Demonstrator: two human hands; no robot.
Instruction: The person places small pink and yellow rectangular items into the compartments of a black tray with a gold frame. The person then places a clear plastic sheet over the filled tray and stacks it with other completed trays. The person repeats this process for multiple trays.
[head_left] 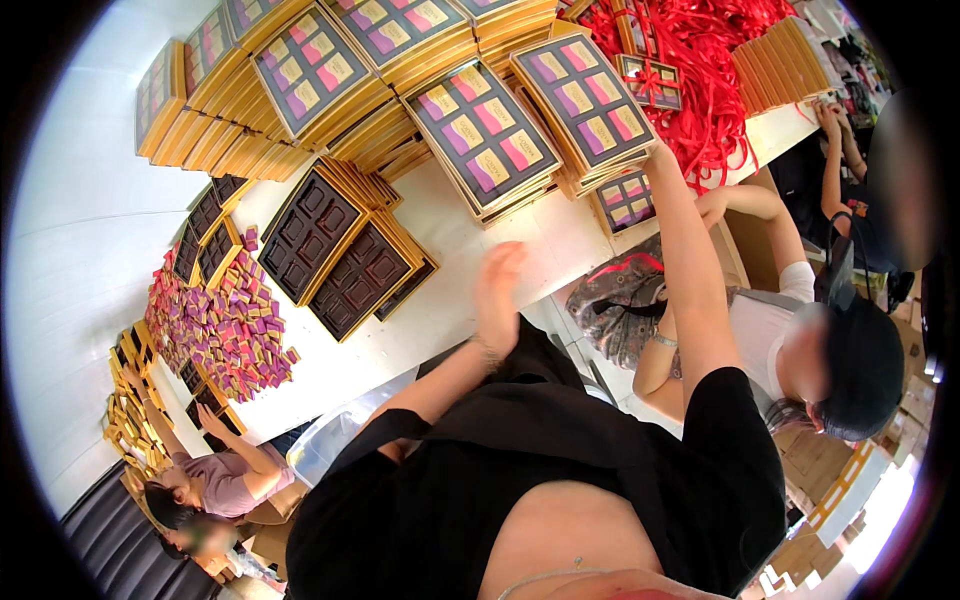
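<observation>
My left hand (pixel 498 298) is raised over the table's near edge, fingers stretched out, slightly blurred, holding nothing. My right hand (pixel 655 156) reaches forward to the near right corner of a stack of gold-edged boxes (pixel 590 95), touching its side; its fingers are mostly hidden there. The top box shows pink and purple wrapped pieces in a dark tray. Just left of it stands a second stack of filled boxes (pixel 485 135). Another filled box (pixel 626 202) lies below my right hand, towards the co-worker on the right.
Many filled boxes (pixel 310 70) are piled at the back. Boxes with dark unfilled trays (pixel 312 230) sit at the left, beside a heap of small wrapped pieces (pixel 220 325). Red ribbon (pixel 705 90) is heaped at the far right. Co-workers (pixel 850 350) are close on the right and farther left.
</observation>
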